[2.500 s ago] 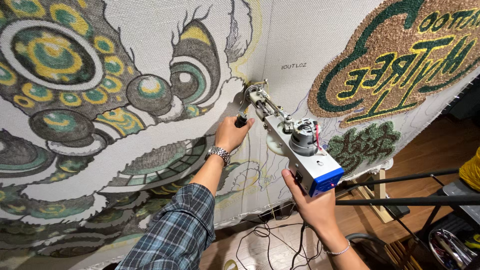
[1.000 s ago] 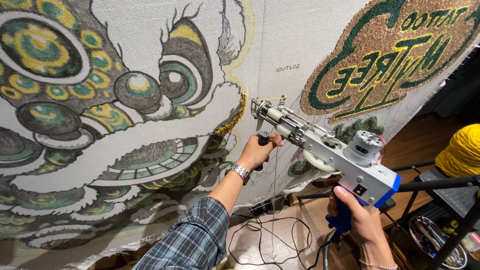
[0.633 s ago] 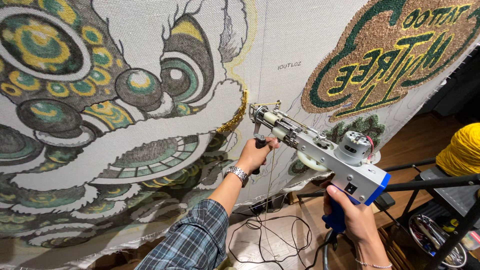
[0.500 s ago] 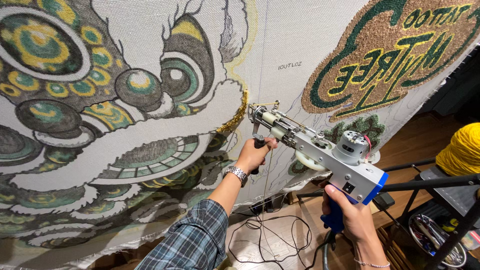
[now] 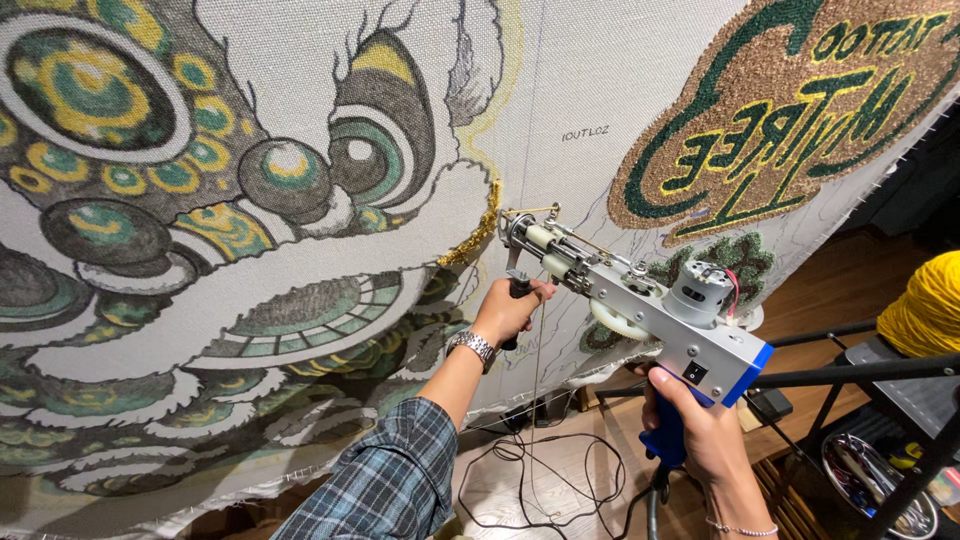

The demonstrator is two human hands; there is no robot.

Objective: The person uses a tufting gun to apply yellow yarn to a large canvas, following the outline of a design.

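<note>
A silver tufting gun (image 5: pixel 640 305) with a blue grip points its needle at the stretched white cloth (image 5: pixel 590 90). My left hand (image 5: pixel 510 312), wearing a metal watch and a plaid sleeve, is closed around the gun's black front handle. My right hand (image 5: pixel 700 425) grips the blue rear handle below the motor. The needle tip touches the cloth beside a short line of gold tufted yarn (image 5: pixel 478 232). A thin yarn strand hangs down from the gun's front.
The cloth carries a large green, yellow and grey lion-face design (image 5: pixel 200 250) and a tufted green-and-gold emblem (image 5: pixel 790 120). A yellow yarn cone (image 5: pixel 925 305) and black metal bars (image 5: pixel 860 375) stand at the right. Cables (image 5: pixel 540 470) lie on the wooden floor below.
The gun and both hands have shifted right and lower along the cloth since the earliest frame; over the last second they have stayed nearly still at the gold line.
</note>
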